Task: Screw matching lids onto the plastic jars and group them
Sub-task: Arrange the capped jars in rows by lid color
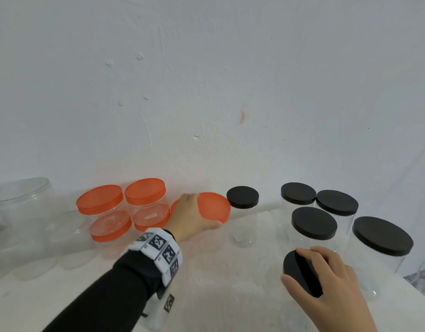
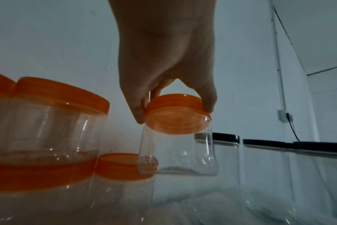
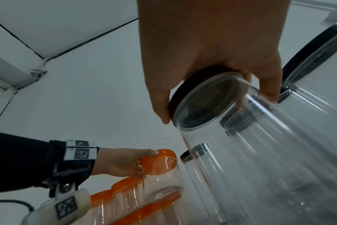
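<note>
My left hand [image 1: 192,216] grips the orange lid [image 1: 214,207] of a small clear jar [image 2: 179,152] from above, and holds it off the surface beside the stacked orange-lidded jars [image 1: 125,212]. In the left wrist view the fingers [image 2: 137,112] curl round the lid's rim [image 2: 175,114]. My right hand [image 1: 326,283] grips the black lid [image 1: 300,271] of a tall clear jar [image 3: 260,152] at the front right, and the jar is tilted. The right wrist view shows the thumb [image 3: 160,103] and the fingers round that lid [image 3: 194,97].
Several black-lidded clear jars [image 1: 336,204] stand at the right, the largest [image 1: 381,238] near the table's right edge. Lidless clear jars [image 1: 24,212] stand at the far left. A white wall runs close behind everything. A white cloth [image 1: 230,283] covers the table.
</note>
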Available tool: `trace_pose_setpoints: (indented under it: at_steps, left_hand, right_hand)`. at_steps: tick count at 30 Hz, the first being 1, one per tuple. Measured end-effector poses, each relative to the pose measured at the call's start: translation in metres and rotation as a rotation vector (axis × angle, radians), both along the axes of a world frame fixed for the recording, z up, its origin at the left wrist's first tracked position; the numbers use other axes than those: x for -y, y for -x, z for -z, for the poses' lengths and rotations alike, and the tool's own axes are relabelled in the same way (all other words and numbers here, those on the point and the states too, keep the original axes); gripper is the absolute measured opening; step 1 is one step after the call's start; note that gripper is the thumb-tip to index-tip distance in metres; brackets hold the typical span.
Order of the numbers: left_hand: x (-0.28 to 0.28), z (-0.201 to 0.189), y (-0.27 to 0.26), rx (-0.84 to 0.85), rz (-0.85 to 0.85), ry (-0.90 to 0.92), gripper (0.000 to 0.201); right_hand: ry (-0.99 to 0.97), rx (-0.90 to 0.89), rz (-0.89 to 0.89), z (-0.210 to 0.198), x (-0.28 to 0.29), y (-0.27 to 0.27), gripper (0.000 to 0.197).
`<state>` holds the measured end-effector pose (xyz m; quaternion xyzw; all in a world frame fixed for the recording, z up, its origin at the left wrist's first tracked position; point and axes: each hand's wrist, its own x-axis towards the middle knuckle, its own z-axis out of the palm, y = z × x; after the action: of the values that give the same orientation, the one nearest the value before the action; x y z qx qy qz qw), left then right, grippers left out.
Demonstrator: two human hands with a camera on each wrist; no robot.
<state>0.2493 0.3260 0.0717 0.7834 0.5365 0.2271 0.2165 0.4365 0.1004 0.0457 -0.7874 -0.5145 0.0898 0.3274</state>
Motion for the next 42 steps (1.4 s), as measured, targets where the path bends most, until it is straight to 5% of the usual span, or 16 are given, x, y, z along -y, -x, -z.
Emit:
trace_pose_setpoints:
  at_steps: [4,8,11,26,42]
  left_hand:
    - [-0.029,-0.021,0.007,0.055,-0.113,-0.012,0.082]
    - [-0.023,-0.01,-0.006,-0.281,0.111,-0.074,0.064]
    - [-0.013,0.018,-0.011,-0.36,0.18,-0.051,0.05]
    - [0.001,0.067,-0.016,-0.013,0.007,0.062,0.046]
    - [0.025,0.057,0.001,0.118,-0.016,0.022,0.051]
  right_hand:
    - [-0.007,-0.02,0.018,0.001,-0.002,0.0,0.057]
    - [-0.031,-0.036,0.043,0.001,-0.004,0.002,0.057]
    - [-0.041,-0.034,0.053,0.002,-0.004,0.002,0.057]
    - [-0.063,-0.046,0.076,0.003,-0.005,0.003,0.057]
    - [-0.014,-0.048,0.075,-0.002,-0.002,0.004,0.055]
